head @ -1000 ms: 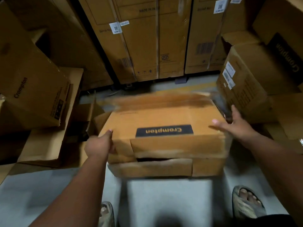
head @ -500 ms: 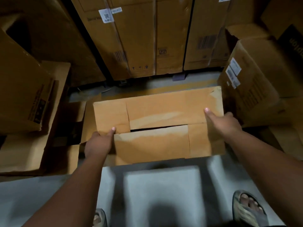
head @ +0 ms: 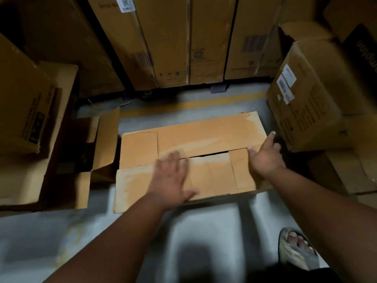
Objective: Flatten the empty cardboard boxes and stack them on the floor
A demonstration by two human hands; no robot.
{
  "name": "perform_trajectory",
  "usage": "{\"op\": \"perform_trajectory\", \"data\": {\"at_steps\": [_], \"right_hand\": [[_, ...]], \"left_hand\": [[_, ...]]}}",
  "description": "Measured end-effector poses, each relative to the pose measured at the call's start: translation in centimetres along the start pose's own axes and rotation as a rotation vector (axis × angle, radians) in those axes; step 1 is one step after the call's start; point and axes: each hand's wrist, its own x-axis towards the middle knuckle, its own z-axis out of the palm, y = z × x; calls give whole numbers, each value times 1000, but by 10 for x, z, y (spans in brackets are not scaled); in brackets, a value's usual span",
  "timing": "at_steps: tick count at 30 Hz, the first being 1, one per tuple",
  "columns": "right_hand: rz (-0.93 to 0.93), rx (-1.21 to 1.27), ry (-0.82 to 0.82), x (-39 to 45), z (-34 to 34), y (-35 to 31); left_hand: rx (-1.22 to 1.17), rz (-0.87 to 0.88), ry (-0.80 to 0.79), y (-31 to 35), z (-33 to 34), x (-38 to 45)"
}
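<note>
The cardboard box (head: 204, 144) lies upside down on the grey floor (head: 204, 231), centre of the scene. The left hand (head: 173, 180), blurred, fingers spread, presses the near flap; the right hand (head: 265, 158) grips the right edge, fingers splayed. Best to press beside the centre seam. Stacked cartons (head: 310, 103) crowd left, right and far; only near floor is open

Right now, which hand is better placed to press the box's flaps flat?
Left. The left hand lies open on the box, beside the gap between the flaps; the right hand is at the box's right edge, seemingly steadying it.
</note>
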Motion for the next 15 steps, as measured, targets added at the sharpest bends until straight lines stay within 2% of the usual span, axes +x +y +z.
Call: {"op": "perform_trajectory", "data": {"at_steps": [1, 2, 5, 12, 15], "right_hand": [[-27, -39, -21, -5, 0, 1], [-52, -107, -42, -10, 3, 1], [-85, -239, -81, -22, 10, -3], [-65, -440, -162, -31, 15, -8], [-32, -450, -162, -37, 23, -16]], "left_hand": [[-2, 109, -69, 23, 0, 3], [-7, 146, -113, 43, 1, 5], [-5, 96, -110, 76, 3, 11], [-26, 100, -305, 71, 7, 28], [-12, 66, -370, 74, 3, 38]]}}
